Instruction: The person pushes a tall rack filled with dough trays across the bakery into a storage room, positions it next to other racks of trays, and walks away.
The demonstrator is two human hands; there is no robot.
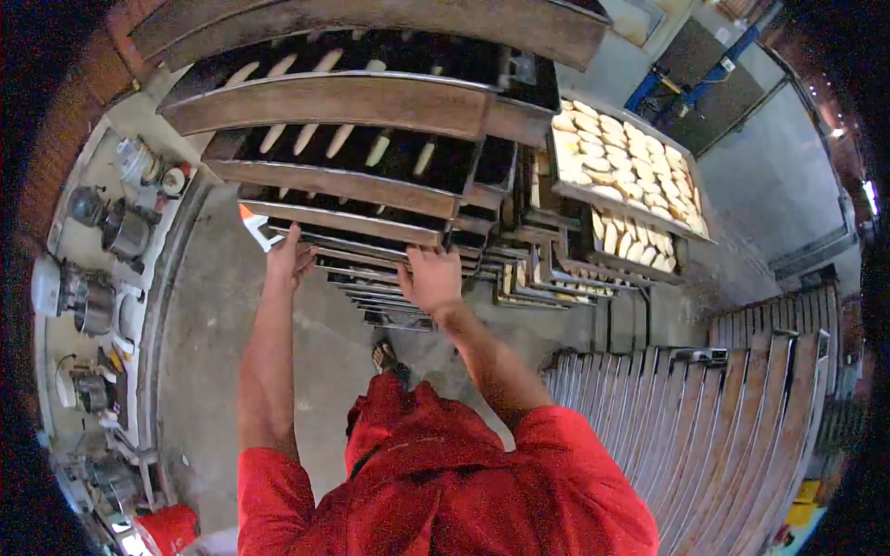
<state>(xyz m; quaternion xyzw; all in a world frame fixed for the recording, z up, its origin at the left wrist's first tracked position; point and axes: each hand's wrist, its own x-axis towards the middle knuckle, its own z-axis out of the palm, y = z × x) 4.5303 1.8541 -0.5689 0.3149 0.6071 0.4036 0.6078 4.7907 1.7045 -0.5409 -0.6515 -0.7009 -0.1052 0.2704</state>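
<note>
Dark trays with wooden front edges are stacked in a tall rack in front of me, and long pale dough pieces (338,141) lie in rows on them. My left hand (291,259) is at the left end of a tray edge (348,218), beside an orange and white object (257,225). Its fingers are partly spread, and the thumb side touches the tray. My right hand (432,277) has its fingers curled over the right part of the same tray's edge. The undersides of the trays and some fingertips are hidden.
Trays full of pale pieces (626,157) stand at the upper right. Many empty trays (686,435) lean in a row at the lower right. Metal pots (125,230) sit on a counter at the left. Grey floor (209,371) shows between the counter and me.
</note>
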